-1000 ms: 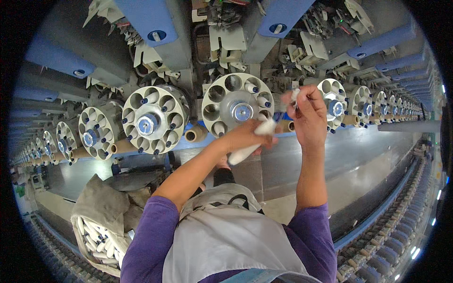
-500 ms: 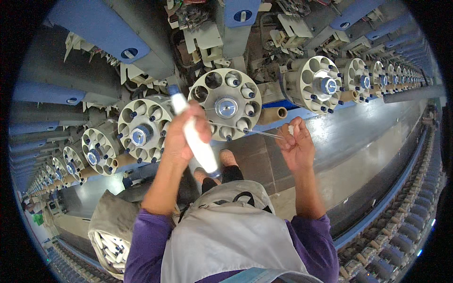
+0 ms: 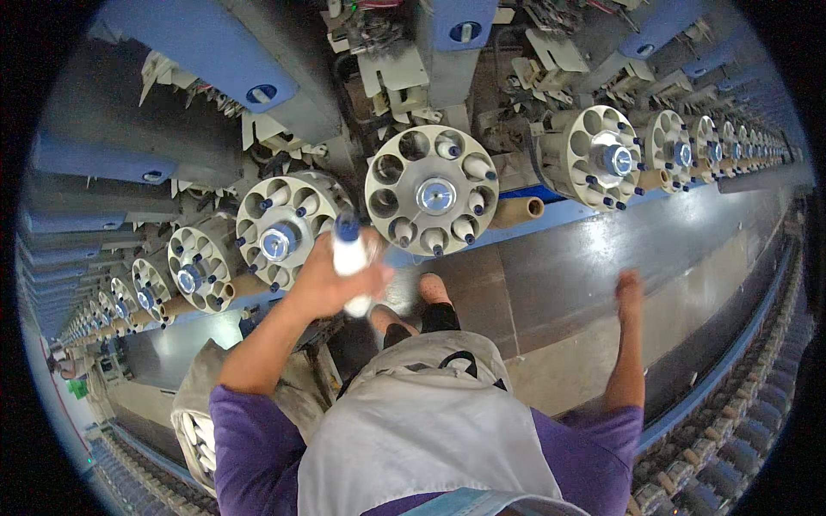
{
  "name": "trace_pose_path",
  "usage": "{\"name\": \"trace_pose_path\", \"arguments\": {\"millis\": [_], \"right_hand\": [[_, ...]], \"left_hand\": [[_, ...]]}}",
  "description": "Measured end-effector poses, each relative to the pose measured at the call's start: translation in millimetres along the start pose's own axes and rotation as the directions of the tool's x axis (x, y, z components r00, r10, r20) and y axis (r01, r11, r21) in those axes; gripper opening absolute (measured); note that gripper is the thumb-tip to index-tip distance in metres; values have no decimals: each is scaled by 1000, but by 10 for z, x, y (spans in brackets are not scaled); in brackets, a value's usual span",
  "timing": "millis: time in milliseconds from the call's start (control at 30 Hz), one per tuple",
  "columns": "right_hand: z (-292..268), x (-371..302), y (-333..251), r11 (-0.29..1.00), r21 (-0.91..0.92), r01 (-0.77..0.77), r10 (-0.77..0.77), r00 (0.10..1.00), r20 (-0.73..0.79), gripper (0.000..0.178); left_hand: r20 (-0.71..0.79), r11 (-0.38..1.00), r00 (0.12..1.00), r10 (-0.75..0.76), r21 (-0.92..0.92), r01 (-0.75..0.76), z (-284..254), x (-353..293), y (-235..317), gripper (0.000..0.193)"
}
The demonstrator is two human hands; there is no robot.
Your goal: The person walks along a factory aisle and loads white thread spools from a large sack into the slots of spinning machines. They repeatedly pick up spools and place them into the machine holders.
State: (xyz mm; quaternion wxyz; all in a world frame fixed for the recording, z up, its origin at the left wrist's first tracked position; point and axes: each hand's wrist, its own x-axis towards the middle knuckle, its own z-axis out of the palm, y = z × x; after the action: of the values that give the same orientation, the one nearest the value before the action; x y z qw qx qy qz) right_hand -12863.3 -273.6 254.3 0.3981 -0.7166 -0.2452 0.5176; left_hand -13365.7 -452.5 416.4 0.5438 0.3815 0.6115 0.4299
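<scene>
Bobbin [image 3: 349, 256] (blue-tipped) juts from left hand [image 3: 323, 279] — clasped.

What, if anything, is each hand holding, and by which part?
The left hand holds a white bobbin around its middle. The right hand is too blurred to tell.

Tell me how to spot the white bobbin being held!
Find the row of round cream holders. Below and left of the big central one is the left hand. It grips the white, blue-tipped bobbin, the only one held; its neighbours sit in holder holes.
</scene>
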Motion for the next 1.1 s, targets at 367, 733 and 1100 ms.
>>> {"name": "trace_pose_path", "arguments": {"millis": [367,733,1100], "right_hand": [[1608,-1174,-254,885,73,460,-288,417,862,15],[2640,-1303,-556,13,-447,895,112,442,890,30],[1309,-1457,-604,630,739,-241,-556,524,645,34]], "left_hand": [[250,902,943,-219,420,98,280,1133,-250,61],[144,976,988,51,202,-80,312,1187,-93,63],[-34,468,991,126,-879,-90,35,459,-707,18]]}}
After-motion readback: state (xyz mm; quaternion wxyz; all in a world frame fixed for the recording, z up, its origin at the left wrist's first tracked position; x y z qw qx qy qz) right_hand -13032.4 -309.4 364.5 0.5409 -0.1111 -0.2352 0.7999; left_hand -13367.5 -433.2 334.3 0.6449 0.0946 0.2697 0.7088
